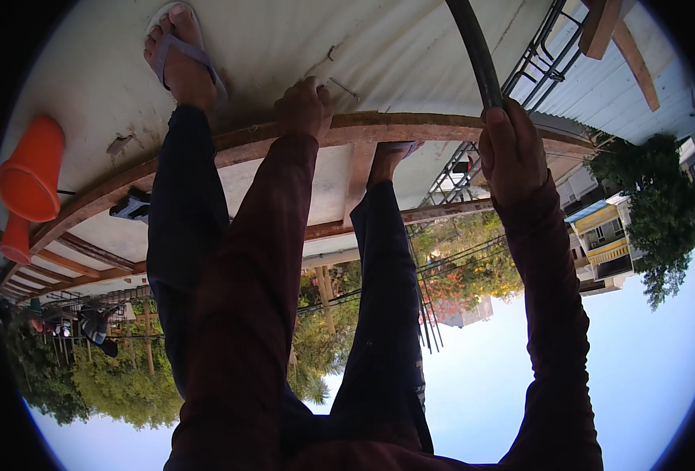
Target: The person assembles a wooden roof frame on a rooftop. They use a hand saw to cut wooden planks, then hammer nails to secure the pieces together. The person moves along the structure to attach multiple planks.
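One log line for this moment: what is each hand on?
left hand: fist on wooden beam, beside a nail | right hand: gripping dark pipe | feet: in sandals, one on the beam

A: The dark round pipe (473, 55) runs off the top edge, and its lower end is buried inside the right hand (511, 149).

B: Yep, and the left hand (304, 106) curls over the reddish wooden beam (410, 125), fingertips hidden.

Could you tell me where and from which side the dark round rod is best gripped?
Grip the dark round rod on its bare stretch just above the right hand, which already wraps its lower end. Its round, slim shaft suits a full wrap-around fist, probably from its left side, since a metal railing runs close on the right.
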The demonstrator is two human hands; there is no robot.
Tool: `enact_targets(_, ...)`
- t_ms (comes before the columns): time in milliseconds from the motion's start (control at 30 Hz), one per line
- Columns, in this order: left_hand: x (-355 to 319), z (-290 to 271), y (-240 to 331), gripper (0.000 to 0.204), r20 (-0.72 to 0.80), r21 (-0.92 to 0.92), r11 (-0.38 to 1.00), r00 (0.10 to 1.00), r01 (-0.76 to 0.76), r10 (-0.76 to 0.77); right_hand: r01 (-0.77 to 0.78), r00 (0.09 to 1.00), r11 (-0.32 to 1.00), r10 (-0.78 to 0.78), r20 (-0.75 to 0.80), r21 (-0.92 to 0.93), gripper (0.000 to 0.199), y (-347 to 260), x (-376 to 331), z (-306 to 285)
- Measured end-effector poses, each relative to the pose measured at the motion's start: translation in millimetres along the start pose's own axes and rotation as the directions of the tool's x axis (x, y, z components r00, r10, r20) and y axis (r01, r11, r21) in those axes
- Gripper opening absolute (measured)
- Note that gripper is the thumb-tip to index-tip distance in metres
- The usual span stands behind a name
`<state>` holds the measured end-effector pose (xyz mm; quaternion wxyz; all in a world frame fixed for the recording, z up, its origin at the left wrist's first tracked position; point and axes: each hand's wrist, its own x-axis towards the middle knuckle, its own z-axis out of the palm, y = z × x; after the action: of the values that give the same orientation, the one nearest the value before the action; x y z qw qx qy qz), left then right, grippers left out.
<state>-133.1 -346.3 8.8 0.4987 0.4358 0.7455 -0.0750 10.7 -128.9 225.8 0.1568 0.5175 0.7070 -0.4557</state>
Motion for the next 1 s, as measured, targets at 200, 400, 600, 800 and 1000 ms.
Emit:
enact_targets(200, 36, 22, -9, 0.016, -0.113, 0.176, 0.869, 0.868, -0.462, 0.484, -0.52, 0.837, 0.666, 0.523, 0.163, 0.534, 0.04, -23, -83, 10)
enact_targets(400, 38, 27, -18, 0.011, -0.05, 0.329, 0.741, 0.772, -0.586, 0.633, -0.493, 0.868, 0.761, 0.464, 0.177, 0.422, 0.041, 9, -128, 37)
enact_targets(600, 37, -13, 18, 0.017, -0.167, -0.635, 0.772, 0.983, -0.046, -0.079, -0.402, 0.914, 0.837, 0.386, 0.12, 0.371, 0.037, 26, -133, 29)
enact_targets(800, -9, 13, 49, 0.015, 0.083, -0.829, 0.551, 0.995, 0.098, -0.052, 0.1, 0.995, 0.988, -0.101, 0.003, -0.115, 0.014, 35, -102, 14)
enact_targets(1000, -20, 21, 42, 0.016, 0.09, -0.808, 0.576, 0.992, 0.123, -0.085, 0.243, 0.963, 0.962, -0.255, -0.088, -0.125, 0.025, 49, -76, 26)
